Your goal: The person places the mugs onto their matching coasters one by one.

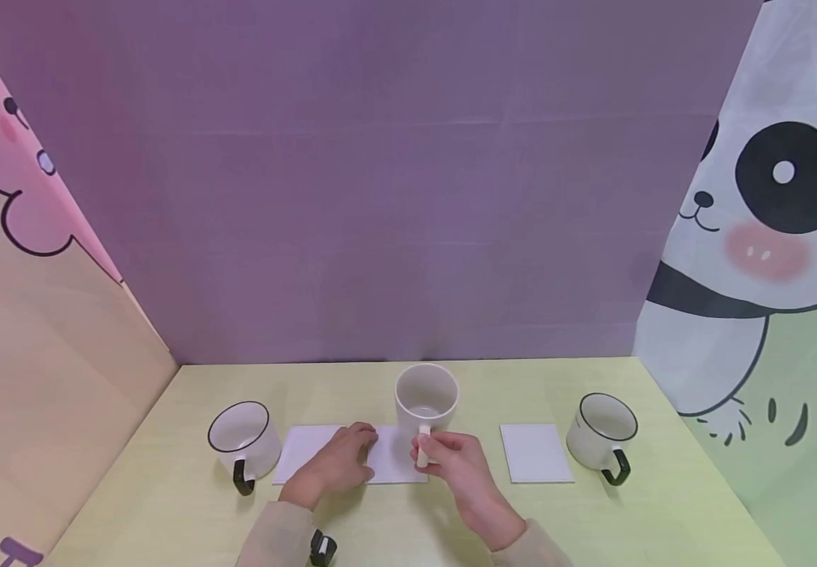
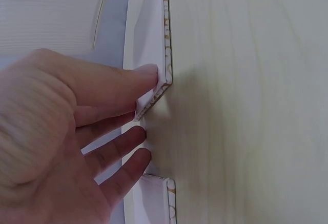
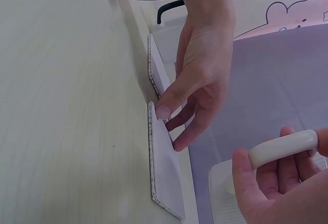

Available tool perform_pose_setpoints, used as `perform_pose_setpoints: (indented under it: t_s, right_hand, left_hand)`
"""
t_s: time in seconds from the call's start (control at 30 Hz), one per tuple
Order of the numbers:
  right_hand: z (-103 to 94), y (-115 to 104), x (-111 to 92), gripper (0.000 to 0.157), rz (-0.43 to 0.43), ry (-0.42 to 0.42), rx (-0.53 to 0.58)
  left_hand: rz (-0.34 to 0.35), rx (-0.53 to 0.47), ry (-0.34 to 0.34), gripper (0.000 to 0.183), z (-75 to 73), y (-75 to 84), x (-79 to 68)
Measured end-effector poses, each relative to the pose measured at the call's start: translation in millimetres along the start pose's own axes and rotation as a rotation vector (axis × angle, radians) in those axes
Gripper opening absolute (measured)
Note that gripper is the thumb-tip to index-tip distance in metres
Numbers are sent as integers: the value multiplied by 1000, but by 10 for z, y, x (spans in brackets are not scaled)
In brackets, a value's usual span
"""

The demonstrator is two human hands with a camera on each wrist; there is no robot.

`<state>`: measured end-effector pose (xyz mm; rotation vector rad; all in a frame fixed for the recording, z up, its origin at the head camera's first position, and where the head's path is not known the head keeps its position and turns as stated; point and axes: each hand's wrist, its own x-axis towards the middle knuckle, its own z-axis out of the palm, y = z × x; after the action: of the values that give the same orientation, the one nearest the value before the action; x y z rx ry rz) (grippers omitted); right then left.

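Note:
A plain white mug [image 1: 426,390] is raised over the middle white board [image 1: 395,465], its handle toward me. My right hand [image 1: 454,466] grips that handle [image 3: 284,148] with curled fingers. At the board's left end, my left hand [image 1: 340,461] has its thumb [image 2: 147,75] on the top near a corner. The other fingers stretch out, fairly straight, toward the gap beside a second white board [image 1: 303,447]. Both boards lie flat and show a patterned edge in the left wrist view.
A white mug [image 1: 250,449] with black rim and black handle stands at the left, and a similar mug [image 1: 596,437] at the right. Another white board [image 1: 537,453] lies inside the right mug. A purple wall [image 1: 408,197] rises behind the pale table [image 1: 188,520].

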<state>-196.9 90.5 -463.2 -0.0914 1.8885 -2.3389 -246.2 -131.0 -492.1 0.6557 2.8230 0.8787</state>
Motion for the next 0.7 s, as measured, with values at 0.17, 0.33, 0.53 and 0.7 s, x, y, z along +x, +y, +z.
perform_pose_setpoints:
  t_s: [0.17,0.33,0.53,0.7]
  right_hand:
    - [38,11,16,32,-2,-8,-6]
    - [80,30,47,33,-5,-9,-2]
    - [123,62,80,35,-3,-15,1]
    - [160,78,93,34,0,-15,-8]
  left_hand:
    - [5,-13,2,54,3,-21,1]
    - [3,-4,4,53,13,-26,17]
    - [-12,9,5,51,16,-13,12]
    - [-19,5,-1,52,11,-15,0]
